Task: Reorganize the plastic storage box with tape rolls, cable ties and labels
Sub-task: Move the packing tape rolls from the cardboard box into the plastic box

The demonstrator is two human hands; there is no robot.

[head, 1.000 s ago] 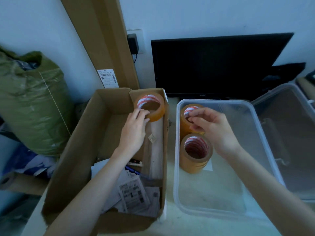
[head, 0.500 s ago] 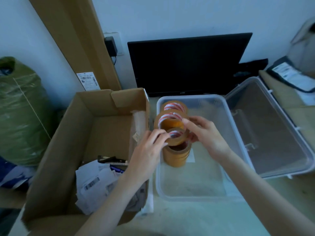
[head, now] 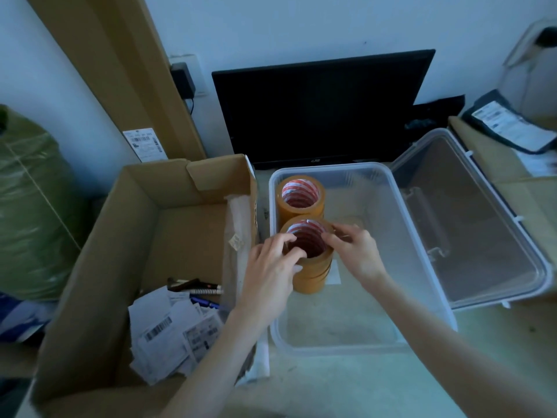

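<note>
A clear plastic storage box (head: 422,254) stands open on the table, its lid (head: 470,224) hinged back to the right. Inside, at the left wall, stand two stacks of brown tape rolls with red-and-white cores: a far stack (head: 300,197) and a near stack (head: 310,267). My left hand (head: 271,267) and my right hand (head: 352,251) both hold the top roll of the near stack, fingers curled on its rim from either side. Paper labels (head: 171,333) and pens (head: 196,286) lie in the cardboard box (head: 99,267) to the left.
A black monitor (head: 319,104) leans against the wall behind the storage box. A green sack (head: 30,203) sits at far left. A tall cardboard panel (head: 120,70) leans on the wall. More cardboard and a dark labelled parcel (head: 506,125) lie at right.
My left hand carried a tape roll from the cardboard box over to the storage box. Both hands have lowered it onto the near stack. The view shifted right.
</note>
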